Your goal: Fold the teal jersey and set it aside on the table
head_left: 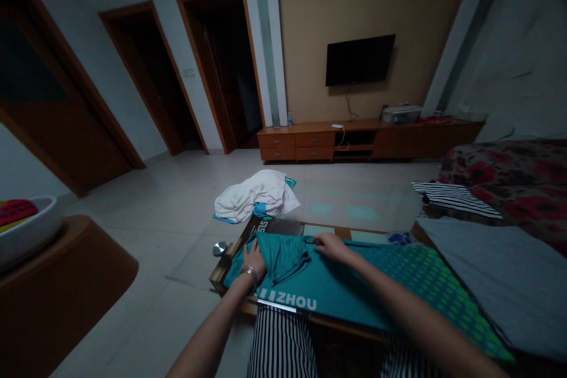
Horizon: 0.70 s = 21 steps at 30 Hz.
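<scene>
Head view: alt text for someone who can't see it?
Left hand flat on a teal shirt with white lettering ending "ZHOU", right hand at its folded part, both over a low wood-framed table. Beyond are a heap of white cloth and a wall-mounted TV above a wooden cabinet.

Dim light; a television [360,61] hangs on the tan wall [305,23] above a wooden cabinet [411,144]; tiled floor [170,195].

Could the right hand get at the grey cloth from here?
Probably yes: the grey cloth lies on the right hand's own side, with nothing seen covering its top. That hand is busy at the teal shirt, though, so it would likely need to leave that first.
</scene>
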Each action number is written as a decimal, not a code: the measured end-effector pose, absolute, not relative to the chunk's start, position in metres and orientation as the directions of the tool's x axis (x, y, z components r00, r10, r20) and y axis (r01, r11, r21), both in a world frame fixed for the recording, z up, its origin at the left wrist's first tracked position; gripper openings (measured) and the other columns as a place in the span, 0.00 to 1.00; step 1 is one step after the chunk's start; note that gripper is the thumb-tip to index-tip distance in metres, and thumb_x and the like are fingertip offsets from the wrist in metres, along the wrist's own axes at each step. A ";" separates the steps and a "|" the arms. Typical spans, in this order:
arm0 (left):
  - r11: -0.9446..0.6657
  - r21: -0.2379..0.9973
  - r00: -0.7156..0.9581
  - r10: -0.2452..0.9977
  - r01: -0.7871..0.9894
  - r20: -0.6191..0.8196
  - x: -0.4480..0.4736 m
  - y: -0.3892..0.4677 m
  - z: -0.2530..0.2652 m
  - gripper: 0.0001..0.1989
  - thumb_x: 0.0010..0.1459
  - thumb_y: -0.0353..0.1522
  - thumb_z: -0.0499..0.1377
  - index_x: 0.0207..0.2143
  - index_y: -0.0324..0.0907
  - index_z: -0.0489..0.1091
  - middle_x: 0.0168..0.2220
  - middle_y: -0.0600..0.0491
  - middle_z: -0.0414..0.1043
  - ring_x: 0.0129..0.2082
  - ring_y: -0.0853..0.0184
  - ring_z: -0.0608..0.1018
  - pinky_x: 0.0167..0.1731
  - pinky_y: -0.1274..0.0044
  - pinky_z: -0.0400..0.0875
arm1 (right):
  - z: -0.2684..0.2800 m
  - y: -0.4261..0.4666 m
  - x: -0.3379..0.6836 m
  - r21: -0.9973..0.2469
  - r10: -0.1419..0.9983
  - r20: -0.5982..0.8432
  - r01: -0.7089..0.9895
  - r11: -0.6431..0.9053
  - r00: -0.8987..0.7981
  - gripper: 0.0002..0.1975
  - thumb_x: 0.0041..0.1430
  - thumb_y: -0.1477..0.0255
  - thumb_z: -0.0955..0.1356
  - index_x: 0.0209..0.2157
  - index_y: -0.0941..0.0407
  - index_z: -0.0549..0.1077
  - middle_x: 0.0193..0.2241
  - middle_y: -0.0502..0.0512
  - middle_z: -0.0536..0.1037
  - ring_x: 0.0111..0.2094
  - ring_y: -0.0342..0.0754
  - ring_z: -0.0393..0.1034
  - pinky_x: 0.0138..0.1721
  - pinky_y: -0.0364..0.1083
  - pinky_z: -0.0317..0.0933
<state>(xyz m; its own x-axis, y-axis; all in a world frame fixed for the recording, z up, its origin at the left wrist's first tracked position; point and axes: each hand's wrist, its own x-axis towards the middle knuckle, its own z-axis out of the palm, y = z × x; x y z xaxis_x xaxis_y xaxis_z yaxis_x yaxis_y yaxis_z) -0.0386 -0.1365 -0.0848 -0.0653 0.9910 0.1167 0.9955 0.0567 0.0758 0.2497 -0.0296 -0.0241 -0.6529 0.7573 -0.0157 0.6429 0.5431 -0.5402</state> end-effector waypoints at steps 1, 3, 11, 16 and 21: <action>0.056 0.094 -0.067 0.991 0.994 0.116 -0.038 -0.137 -0.084 0.23 0.60 0.30 0.50 0.56 0.42 0.67 0.61 0.42 0.60 0.64 0.47 0.53 0.60 0.52 0.41 | -0.029 -0.024 0.245 -0.566 0.794 -0.018 0.660 0.493 -0.608 0.18 0.51 0.79 0.65 0.45 0.56 0.76 0.34 0.54 0.80 0.34 0.45 0.72 0.37 0.41 0.59; 0.065 0.132 -0.081 0.989 0.989 0.121 -0.038 -0.137 -0.082 0.23 0.59 0.30 0.49 0.56 0.41 0.67 0.61 0.42 0.59 0.64 0.48 0.53 0.61 0.53 0.40 | -0.038 -0.018 0.235 -0.588 0.833 -0.017 0.679 0.440 -0.554 0.22 0.52 0.81 0.62 0.49 0.56 0.73 0.32 0.53 0.79 0.32 0.44 0.71 0.36 0.40 0.59; 0.220 0.298 -0.291 0.930 0.929 0.223 -0.062 -0.134 -0.067 0.17 0.59 0.27 0.47 0.49 0.37 0.67 0.50 0.45 0.68 0.53 0.61 0.67 0.57 0.70 0.59 | -0.056 -0.008 0.213 -0.489 0.712 0.229 0.554 0.674 -0.664 0.23 0.49 0.85 0.62 0.45 0.53 0.74 0.45 0.56 0.70 0.48 0.48 0.62 0.45 0.42 0.54; 0.243 0.388 -0.354 0.903 0.889 0.245 -0.075 -0.114 -0.054 0.26 0.52 0.23 0.52 0.55 0.39 0.62 0.55 0.44 0.63 0.57 0.60 0.63 0.57 0.69 0.56 | -0.063 0.000 0.207 -0.539 0.717 0.250 0.521 0.661 -0.651 0.14 0.49 0.83 0.65 0.37 0.55 0.75 0.42 0.54 0.71 0.46 0.46 0.61 0.46 0.43 0.53; 0.191 0.518 -0.296 0.947 0.833 0.125 -0.086 -0.079 -0.049 0.23 0.47 0.22 0.54 0.47 0.41 0.69 0.49 0.49 0.71 0.51 0.65 0.70 0.52 0.73 0.64 | -0.070 0.010 0.203 -0.579 0.717 0.230 0.500 0.644 -0.658 0.11 0.47 0.84 0.65 0.31 0.57 0.75 0.37 0.54 0.73 0.43 0.46 0.63 0.42 0.42 0.53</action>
